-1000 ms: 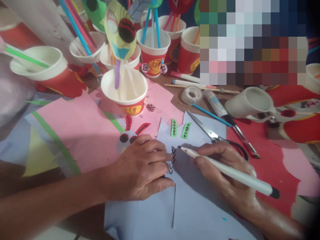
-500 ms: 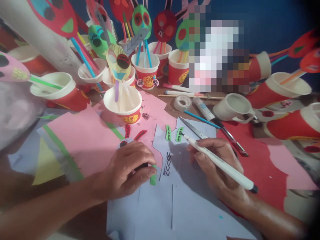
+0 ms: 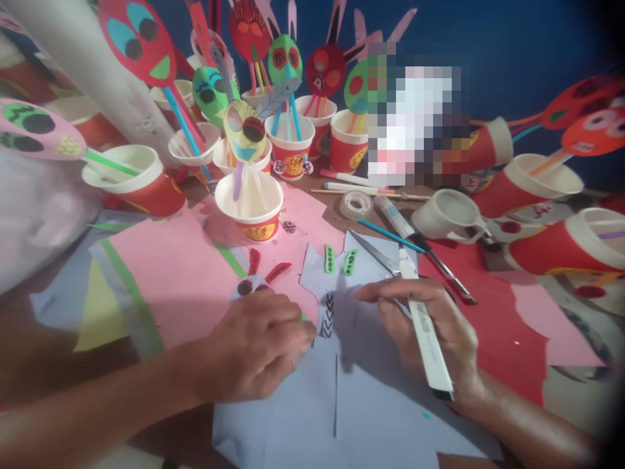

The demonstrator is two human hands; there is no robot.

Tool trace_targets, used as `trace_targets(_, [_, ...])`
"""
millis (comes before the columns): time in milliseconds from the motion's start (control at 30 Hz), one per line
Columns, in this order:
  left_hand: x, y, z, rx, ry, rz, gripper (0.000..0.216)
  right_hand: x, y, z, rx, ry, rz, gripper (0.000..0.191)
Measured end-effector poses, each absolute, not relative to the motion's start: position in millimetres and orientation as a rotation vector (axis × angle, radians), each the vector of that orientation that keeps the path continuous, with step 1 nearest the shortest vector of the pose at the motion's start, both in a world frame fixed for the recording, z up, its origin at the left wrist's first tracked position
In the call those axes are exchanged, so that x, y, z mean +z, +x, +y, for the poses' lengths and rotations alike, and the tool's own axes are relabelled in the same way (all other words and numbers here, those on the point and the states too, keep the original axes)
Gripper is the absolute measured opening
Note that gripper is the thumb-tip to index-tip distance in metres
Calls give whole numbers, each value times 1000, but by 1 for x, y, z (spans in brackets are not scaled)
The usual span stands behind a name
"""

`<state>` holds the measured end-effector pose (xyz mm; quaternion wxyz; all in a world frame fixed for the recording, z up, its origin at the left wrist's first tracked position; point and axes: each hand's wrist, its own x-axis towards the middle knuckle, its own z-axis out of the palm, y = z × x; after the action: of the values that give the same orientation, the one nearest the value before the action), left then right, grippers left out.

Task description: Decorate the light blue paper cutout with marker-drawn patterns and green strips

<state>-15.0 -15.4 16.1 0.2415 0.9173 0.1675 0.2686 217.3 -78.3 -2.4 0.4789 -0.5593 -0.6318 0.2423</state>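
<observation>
My right hand (image 3: pixel 434 326) grips a white marker (image 3: pixel 424 326), its dark end toward me and its other end beside the scissors (image 3: pixel 374 253). My left hand (image 3: pixel 263 342) is curled closed over the blue-grey paper (image 3: pixel 293 417), with a bit of a green paper strip (image 3: pixel 303 318) showing at its fingers; most of the strip is hidden. Two green paper pieces (image 3: pixel 329 259) with drawn black circles lie beyond the hands. Near them is a small piece with black chevron marks (image 3: pixel 327 316). Red paper strips (image 3: pixel 277 273) and a drawn eye piece (image 3: pixel 245 286) lie past my left hand.
Paper cups (image 3: pixel 249 208) with straw-mounted paper faces stand around the back and sides. A tape roll (image 3: pixel 355 204), glue tube (image 3: pixel 393 216), blue straw (image 3: pixel 390 236), paintbrush (image 3: pixel 446 273) and white mug (image 3: pixel 450 215) lie ahead. Pink paper (image 3: pixel 180 286) and red paper (image 3: pixel 508 326) flank the work.
The marker has lifted off the green piece and swung more upright in my right hand. My left hand has moved slightly right and down, covering most of the green strip. The view has shifted a little.
</observation>
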Motion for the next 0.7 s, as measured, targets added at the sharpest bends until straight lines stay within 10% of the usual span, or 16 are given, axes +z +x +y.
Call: trace_targets(700, [7,-8,-25,477,2726,494,24,-10,215,-61,674,-1477,-1381,12])
